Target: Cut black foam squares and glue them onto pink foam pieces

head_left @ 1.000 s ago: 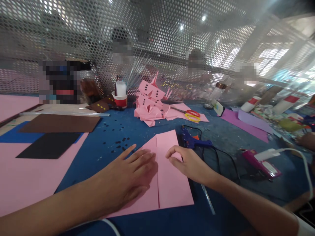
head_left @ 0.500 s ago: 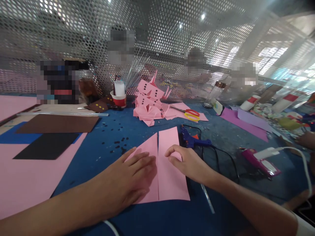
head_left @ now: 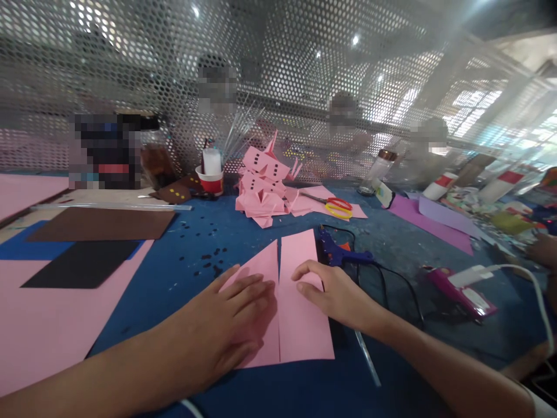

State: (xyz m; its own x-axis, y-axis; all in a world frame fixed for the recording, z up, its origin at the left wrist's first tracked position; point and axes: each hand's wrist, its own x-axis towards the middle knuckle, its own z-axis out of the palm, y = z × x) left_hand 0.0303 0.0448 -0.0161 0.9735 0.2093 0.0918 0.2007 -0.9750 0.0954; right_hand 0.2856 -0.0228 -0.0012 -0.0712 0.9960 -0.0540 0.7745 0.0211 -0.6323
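A folded pink paper sheet [head_left: 300, 325] lies on the blue table [head_left: 209, 232] in front of me, both side flaps meeting at a centre seam. My left hand [head_left: 226, 316] lies flat on the left flap with its fingers stretched out, pressing it down. My right hand [head_left: 333, 293] rests on the right flap, fingers curled and fingertips pressed on the paper near the seam. Neither hand holds anything.
A blue glue gun [head_left: 337, 249] with a black cord lies just right of the paper, a pink glue gun [head_left: 461, 287] further right. Folded pink pieces [head_left: 263, 188], scissors [head_left: 337, 206], a red cup [head_left: 212, 174] and a mesh screen stand behind. Pink, black and brown sheets [head_left: 87, 255] lie left.
The paper's right flap has been folded inward, so the sheet is narrower. My left hand stays flat on the left flap; my right hand has lowered onto the right flap.
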